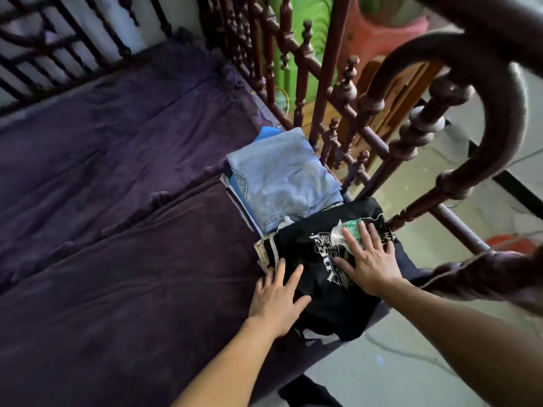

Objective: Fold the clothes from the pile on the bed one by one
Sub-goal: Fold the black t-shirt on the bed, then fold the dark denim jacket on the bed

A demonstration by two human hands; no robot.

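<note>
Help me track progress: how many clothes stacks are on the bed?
2: a jeans-topped stack by the railing, and a nearer one topped by the black shirt, pressed by the left hand and right hand.

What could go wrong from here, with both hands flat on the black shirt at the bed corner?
1. The black shirt sits at the mattress corner, and its near edge seems to hang past it. It may slide to the floor once the left hand and right hand lift.
2. It lies right against the denim-topped stack, so a hard smoothing push could shove that stack out of line.
</note>
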